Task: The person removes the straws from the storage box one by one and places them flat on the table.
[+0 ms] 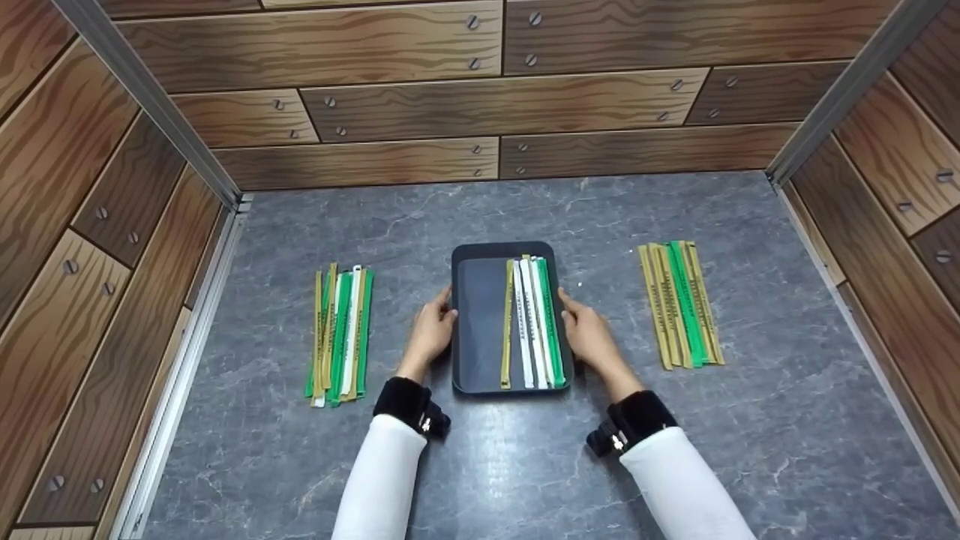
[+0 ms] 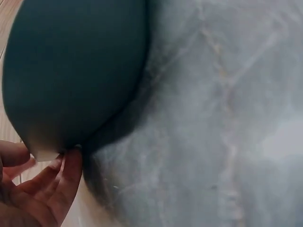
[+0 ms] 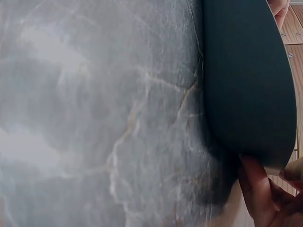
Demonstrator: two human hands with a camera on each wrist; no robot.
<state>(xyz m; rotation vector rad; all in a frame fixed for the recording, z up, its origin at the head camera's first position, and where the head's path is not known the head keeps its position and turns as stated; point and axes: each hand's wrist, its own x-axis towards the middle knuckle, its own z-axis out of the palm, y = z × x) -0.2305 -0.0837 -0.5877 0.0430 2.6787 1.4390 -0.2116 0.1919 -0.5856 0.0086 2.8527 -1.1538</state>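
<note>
A dark rectangular tray (image 1: 480, 322) is at the middle of the grey surface, held from both sides. My left hand (image 1: 431, 330) grips its left edge, and my right hand (image 1: 591, 336) grips the right one. On the tray's right half lie several long thin printed strips (image 1: 534, 322) in gold, white and green; the left half is bare. Close up in the left wrist view, thumb and fingers (image 2: 70, 177) pinch the tray's rim (image 2: 75, 66). The right wrist view shows the same pinch by the right fingers (image 3: 258, 187) at the tray wall (image 3: 248, 80).
Left of the tray lies a bundle of gold, green and white strips (image 1: 345, 334). Another bundle, gold and green (image 1: 681, 304), lies to the right. Wood-patterned panels (image 1: 495, 105) enclose the marbled grey surface (image 1: 285, 465) at the back and both sides.
</note>
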